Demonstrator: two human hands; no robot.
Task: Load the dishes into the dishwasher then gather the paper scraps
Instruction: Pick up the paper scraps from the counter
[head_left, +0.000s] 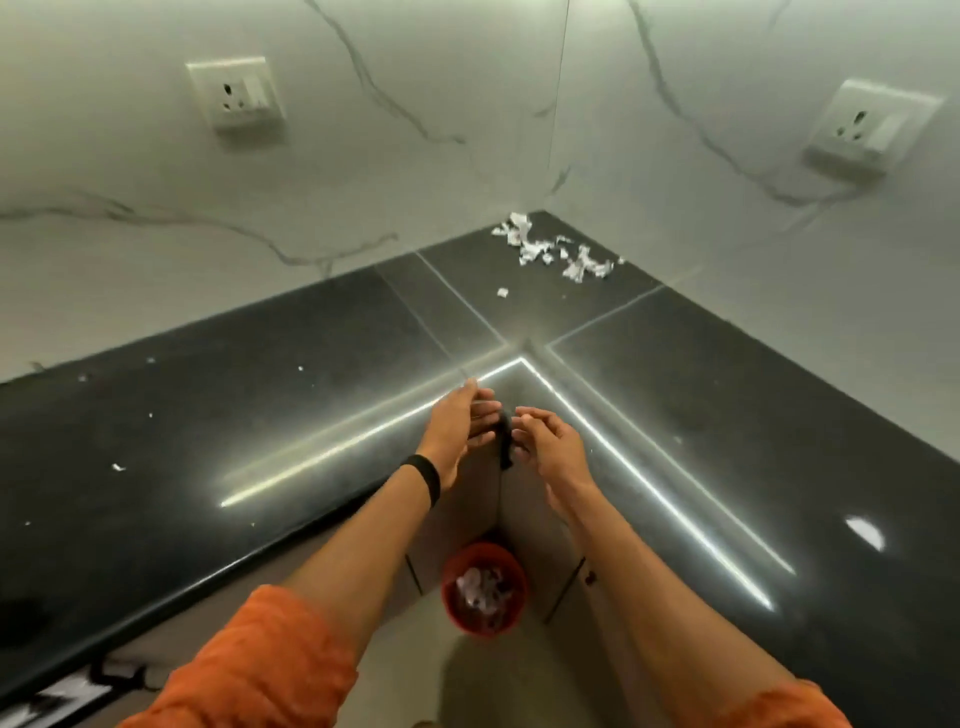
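A pile of torn white paper scraps lies in the far corner of the black L-shaped countertop. One small scrap sits apart, nearer to me. Tiny bits dot the left stretch of the counter. My left hand and my right hand hover side by side over the counter's inner corner, fingers relaxed and holding nothing. Below them on the floor stands a red bin with paper scraps inside.
Marble-patterned walls meet behind the counter, each with a white power socket, one on the left wall and one on the right wall. Cabinet doors with dark handles form the corner under the counter. No dishwasher or dishes show.
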